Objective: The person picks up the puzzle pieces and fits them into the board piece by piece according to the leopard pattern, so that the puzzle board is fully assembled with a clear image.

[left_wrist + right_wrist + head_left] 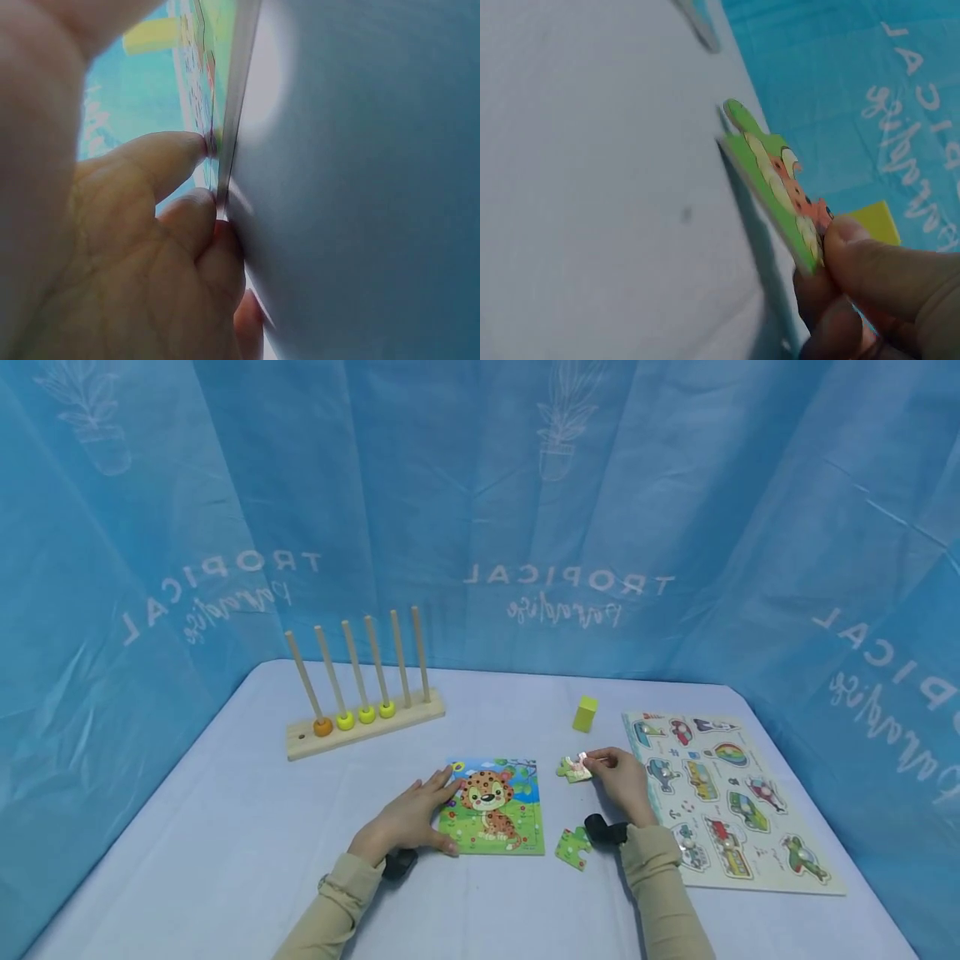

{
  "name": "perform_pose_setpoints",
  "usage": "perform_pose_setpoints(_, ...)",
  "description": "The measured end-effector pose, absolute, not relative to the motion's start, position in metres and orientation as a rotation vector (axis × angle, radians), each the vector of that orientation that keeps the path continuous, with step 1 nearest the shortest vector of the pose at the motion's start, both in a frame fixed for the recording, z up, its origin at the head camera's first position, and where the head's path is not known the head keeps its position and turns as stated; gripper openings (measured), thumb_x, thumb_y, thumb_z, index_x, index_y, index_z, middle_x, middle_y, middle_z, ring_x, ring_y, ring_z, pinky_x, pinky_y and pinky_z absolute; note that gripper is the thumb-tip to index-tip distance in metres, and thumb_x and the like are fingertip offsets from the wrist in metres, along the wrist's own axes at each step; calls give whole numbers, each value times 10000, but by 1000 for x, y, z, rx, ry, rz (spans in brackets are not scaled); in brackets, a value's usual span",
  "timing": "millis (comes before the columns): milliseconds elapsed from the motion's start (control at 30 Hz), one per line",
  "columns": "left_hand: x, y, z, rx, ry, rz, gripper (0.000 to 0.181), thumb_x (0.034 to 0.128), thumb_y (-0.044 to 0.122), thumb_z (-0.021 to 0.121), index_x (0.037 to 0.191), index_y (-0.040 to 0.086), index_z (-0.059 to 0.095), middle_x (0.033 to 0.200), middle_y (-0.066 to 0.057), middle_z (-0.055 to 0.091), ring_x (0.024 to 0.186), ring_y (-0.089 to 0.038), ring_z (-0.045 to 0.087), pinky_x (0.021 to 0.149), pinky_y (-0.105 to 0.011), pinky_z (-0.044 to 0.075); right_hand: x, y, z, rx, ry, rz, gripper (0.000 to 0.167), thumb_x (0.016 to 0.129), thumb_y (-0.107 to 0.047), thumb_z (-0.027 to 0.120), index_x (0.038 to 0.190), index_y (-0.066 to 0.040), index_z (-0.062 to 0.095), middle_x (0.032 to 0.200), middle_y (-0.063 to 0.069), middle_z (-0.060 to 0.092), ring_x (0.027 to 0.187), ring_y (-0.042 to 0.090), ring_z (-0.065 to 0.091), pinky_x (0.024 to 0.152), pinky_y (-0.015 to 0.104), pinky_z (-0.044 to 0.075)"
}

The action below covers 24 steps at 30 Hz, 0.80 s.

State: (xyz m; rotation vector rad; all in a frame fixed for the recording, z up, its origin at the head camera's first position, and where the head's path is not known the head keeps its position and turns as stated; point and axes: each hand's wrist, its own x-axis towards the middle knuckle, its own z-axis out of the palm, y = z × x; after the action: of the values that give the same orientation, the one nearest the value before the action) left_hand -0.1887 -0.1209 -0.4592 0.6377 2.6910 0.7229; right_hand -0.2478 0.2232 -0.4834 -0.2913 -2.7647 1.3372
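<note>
A leopard jigsaw puzzle [491, 810] in a square board lies flat near the middle of the table. My left hand [408, 814] rests at its left side, fingers spread along the edge and thumb near the front left corner. In the left wrist view the fingertips [196, 146] touch the edge of the board [234, 97]. To the right of the board, my right hand [621, 783] pinches a jigsaw piece [776, 184] between thumb and fingers. This piece is green with orange and cream parts, tilted just above the cloth. Another green jigsaw piece [572, 848] lies closer to me.
Behind on the left stands a wooden peg rack [367, 727] with an orange bead and several yellow ones. A yellow-green block [585, 714] sits beyond my right hand. On the right lies a picture puzzle board [712, 852] with vehicles. Blue curtains [480, 510] surround the table.
</note>
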Motion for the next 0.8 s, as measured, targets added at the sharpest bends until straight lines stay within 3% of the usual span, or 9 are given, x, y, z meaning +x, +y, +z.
perform_pose_setpoints(167,-189,-123,-460,644,2691,735,1019,688,375,858,1512,86,334,1622,-159,169,1497,-346,178,1244,-512,163,-248,218,-478,-173,-2687,1738,255,943,-202,636,1059,24,654,780,-20,714,632,60,582,537,189,450)
perform_pose_setpoints(433,-189,-122,-461,638,2689,735,1025,685,385,858,1509,74,334,1622,-157,168,1495,-347,186,1242,-511,170,-242,207,-474,353,-2861,1969,407,956,-195,616,1306,9,578,835,19,755,538,55,563,466,194,419)
perform_pose_setpoints(533,-188,-122,-462,624,2686,736,1025,684,388,859,1509,81,334,1624,-150,167,1496,-344,184,1243,-508,169,-237,203,-473,504,-2911,1988,354,958,-206,612,1229,21,632,847,7,748,547,57,574,468,191,410)
perform_pose_setpoints(700,-189,-123,-462,650,2692,732,1019,692,382,853,1511,78,329,1623,-154,170,1495,-349,186,1242,-514,168,-231,196,-469,697,-2964,2111,280,957,-175,603,1076,71,662,850,4,735,608,61,630,619,248,578)
perform_pose_setpoints(800,-190,-123,-463,666,2690,741,1020,695,382,852,1512,75,324,1622,-157,169,1494,-353,187,1240,-521,169,-228,191,-465,761,-3000,2103,243,955,-138,595,1023,85,663,827,19,722,616,76,643,668,297,613)
